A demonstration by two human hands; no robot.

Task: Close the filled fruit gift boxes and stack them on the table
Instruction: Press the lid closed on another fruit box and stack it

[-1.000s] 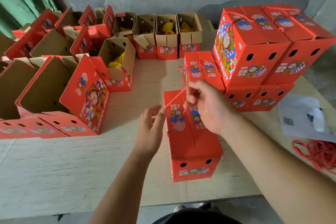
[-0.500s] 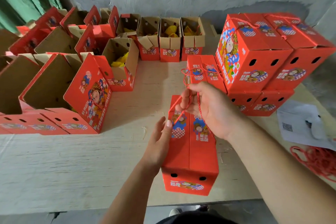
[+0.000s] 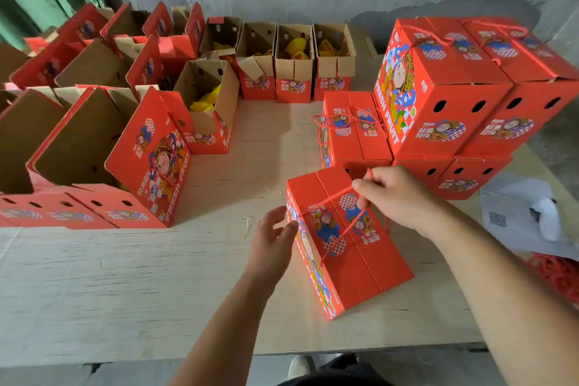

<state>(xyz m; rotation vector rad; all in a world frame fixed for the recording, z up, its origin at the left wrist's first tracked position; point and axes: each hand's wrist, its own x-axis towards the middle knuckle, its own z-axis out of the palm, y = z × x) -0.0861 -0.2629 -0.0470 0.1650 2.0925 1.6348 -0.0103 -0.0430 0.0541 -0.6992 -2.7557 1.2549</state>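
Observation:
A closed red gift box (image 3: pixel 360 263) stands on the pale wooden table (image 3: pixel 125 285) in front of me, turned at an angle. My right hand (image 3: pixel 398 197) pinches its red rope handle (image 3: pixel 341 229) above the lid. Beside the box's left upper edge is my left hand (image 3: pixel 272 241), fingers relaxed and touching the corner. Behind it stands another closed box (image 3: pixel 354 138), and a stack of closed boxes (image 3: pixel 454 97) rises at the right.
Open boxes with yellow-netted fruit (image 3: pixel 294 50) line the back wall. More open boxes (image 3: pixel 94 141) with raised flaps crowd the left. White papers (image 3: pixel 517 213) and a heap of red rope (image 3: pixel 560 276) lie at the right edge.
The box has turned from facing me end-on to a diagonal position. My right hand has moved right with the rope. My left hand has shifted to the box's left corner.

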